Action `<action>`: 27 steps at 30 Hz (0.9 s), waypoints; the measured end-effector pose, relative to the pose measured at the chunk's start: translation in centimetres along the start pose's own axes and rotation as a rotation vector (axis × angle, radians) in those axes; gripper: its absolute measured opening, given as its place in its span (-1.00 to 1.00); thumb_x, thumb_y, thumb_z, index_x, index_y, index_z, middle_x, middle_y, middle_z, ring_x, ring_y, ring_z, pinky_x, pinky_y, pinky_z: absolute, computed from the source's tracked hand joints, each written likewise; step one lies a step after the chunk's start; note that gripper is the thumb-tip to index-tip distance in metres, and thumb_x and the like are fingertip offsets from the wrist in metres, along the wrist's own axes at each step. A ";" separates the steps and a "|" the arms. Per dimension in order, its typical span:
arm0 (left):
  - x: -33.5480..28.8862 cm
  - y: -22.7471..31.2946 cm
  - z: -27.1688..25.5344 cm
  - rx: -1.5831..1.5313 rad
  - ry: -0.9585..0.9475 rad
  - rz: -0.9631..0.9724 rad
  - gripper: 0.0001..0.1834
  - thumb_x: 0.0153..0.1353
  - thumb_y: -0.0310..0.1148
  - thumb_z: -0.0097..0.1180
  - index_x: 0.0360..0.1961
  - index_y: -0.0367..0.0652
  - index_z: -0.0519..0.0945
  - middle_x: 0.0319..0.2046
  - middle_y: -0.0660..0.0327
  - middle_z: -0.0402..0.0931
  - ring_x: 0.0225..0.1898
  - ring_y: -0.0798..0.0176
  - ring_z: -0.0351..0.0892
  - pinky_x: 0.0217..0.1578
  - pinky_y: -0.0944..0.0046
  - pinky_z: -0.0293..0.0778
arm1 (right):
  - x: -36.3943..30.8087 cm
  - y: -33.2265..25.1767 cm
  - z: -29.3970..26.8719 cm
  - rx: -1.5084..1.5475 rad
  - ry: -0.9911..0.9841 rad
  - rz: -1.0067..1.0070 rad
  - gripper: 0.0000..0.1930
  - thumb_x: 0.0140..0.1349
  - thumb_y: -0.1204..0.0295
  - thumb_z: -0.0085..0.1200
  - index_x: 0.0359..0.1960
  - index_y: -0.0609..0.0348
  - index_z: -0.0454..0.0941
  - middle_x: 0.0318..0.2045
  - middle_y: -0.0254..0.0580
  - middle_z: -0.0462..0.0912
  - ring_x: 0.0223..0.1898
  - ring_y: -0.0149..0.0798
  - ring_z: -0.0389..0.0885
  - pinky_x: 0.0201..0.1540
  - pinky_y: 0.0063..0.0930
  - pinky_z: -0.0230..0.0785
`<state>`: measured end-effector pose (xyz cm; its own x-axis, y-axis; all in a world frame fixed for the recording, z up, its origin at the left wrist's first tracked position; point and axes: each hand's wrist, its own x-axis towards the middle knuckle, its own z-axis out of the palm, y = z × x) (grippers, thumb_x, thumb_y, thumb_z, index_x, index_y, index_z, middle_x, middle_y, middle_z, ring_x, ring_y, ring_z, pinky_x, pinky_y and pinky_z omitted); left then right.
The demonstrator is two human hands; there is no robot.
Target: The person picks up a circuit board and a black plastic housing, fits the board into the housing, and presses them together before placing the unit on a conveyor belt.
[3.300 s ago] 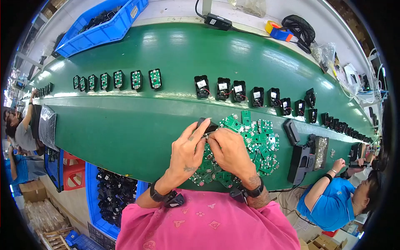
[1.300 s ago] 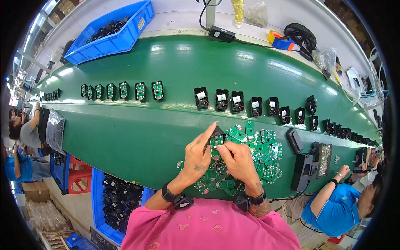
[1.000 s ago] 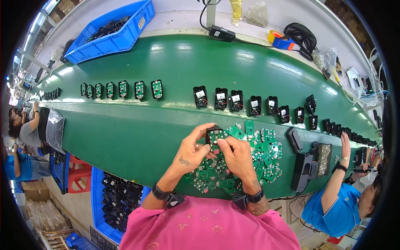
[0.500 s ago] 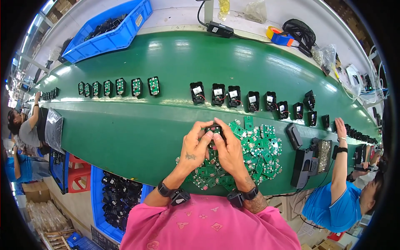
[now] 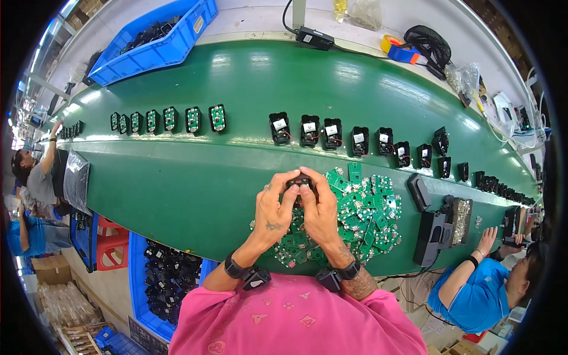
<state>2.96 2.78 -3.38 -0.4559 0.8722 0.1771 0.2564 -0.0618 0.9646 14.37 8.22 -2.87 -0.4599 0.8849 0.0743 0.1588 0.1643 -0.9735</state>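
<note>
Both my hands grip a small black plastic housing (image 5: 299, 181) in front of me. My left hand (image 5: 274, 207) wraps its left side and my right hand (image 5: 320, 213) its right, with both thumbs pressed on its near face. Fingers cover most of it, so its inside is hard to make out. Beneath and to the right of my hands spreads a heap of green circuit boards (image 5: 370, 216). Farther off at the right stands a row of open black housings (image 5: 309, 132) with white blocks and red wires. Housings fitted with green boards (image 5: 193, 120) line up at the left.
A blue bin (image 5: 198, 23) of black parts sits at the back left, another blue bin (image 5: 139, 284) below the table's near edge. At the right are a dark power device (image 5: 427, 239) and a tray of small metal parts (image 5: 460, 222). A co-worker (image 5: 473, 290) in blue sits there.
My hands have tilted the housing and closed more tightly round it, both thumbs now side by side. The co-worker at the right has drawn an arm back from the row of housings.
</note>
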 end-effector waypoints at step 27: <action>11.3 -4.3 -4.2 0.771 -0.357 0.051 0.00 0.00 -0.16 0.42 0.46 0.04 0.15 0.40 -0.08 0.13 0.01 -0.31 0.56 0.05 -0.11 0.51 | -2.8 -0.1 2.0 -0.826 -0.751 -0.647 -0.48 -0.19 0.33 0.44 -0.12 0.16 0.55 0.10 -0.08 0.45 0.18 -0.04 0.35 0.15 -0.05 0.17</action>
<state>-6.91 10.84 -4.71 -0.1651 0.9861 0.0190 0.8373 0.1300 0.5311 13.93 4.87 -3.42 -0.9888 0.1271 0.0787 0.0901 0.9266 -0.3650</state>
